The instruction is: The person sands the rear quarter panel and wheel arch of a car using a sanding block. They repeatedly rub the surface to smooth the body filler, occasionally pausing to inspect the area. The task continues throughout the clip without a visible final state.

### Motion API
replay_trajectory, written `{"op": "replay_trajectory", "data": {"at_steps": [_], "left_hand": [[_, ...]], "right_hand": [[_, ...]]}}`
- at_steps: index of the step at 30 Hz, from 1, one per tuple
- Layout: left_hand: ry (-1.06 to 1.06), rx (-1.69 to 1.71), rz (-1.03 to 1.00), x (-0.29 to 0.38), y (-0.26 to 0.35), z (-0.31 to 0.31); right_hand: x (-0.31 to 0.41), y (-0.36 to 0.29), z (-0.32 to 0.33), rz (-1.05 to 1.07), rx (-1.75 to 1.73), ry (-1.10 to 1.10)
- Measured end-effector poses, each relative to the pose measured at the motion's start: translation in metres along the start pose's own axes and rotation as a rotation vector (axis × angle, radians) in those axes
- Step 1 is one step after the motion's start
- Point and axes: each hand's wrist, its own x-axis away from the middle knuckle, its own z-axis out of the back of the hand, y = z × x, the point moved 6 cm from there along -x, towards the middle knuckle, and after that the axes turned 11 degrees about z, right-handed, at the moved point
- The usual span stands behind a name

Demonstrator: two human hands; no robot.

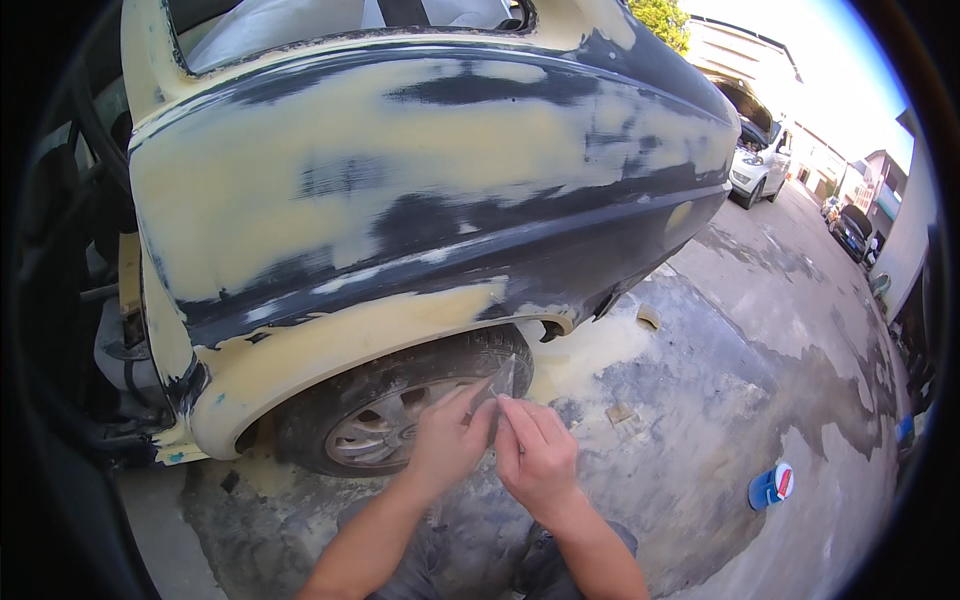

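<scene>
My left hand [448,433] grips a thin, greyish sheet or flat scraper [507,375], whose pointed corner sticks up past my fingers. My right hand [538,454] pinches the same piece along its near edge, fingertips close to my left thumb. Its material is hard to tell, since my fingers cover most of it. Beyond my hands is a car's rear quarter panel [465,142], patchy with beige filler and dark primer. Just behind my left hand sits the rear wheel [375,433], under a beige-coated wheel arch [352,330].
On the dusty concrete [697,397] lie a tan block [648,317] and a flat tan pad [621,413]. A blue can [766,489] stands at right. Farther off are a white car [752,169] with its bonnet raised and a dark car [851,229]. At left the car's door opening shows.
</scene>
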Motion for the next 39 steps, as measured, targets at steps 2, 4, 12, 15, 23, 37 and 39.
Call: {"op": "replay_trajectory", "data": {"at_steps": [2,4,12,15,23,37,39], "left_hand": [[-0.028,-0.057,-0.123,0.011,0.01,-0.001],[-0.012,-0.016,-0.04,0.018,0.009,0.002],[0.063,0.059,0.052,0.025,-0.004,0.015],[-0.042,0.171,0.197,0.019,-0.02,0.009],[0.225,-0.656,-0.482,0.023,0.049,0.009],[-0.365,-1.025,-0.826,-0.031,0.034,-0.071],[-0.019,-1.005,-0.977,-0.024,0.055,-0.051]], "right_hand": [[0.003,0.015,0.003,-0.163,0.15,0.029],[0.01,0.031,0.005,-0.392,0.264,0.006],[0.04,0.056,-0.005,-0.684,-0.051,0.068],[0.067,0.076,-0.025,-1.069,-0.966,0.292],[0.072,0.081,-0.002,-1.054,-0.994,0.28],[0.082,0.105,0.037,-1.076,-0.783,0.516],[0.084,0.104,0.044,-1.064,-0.764,0.534]]}}
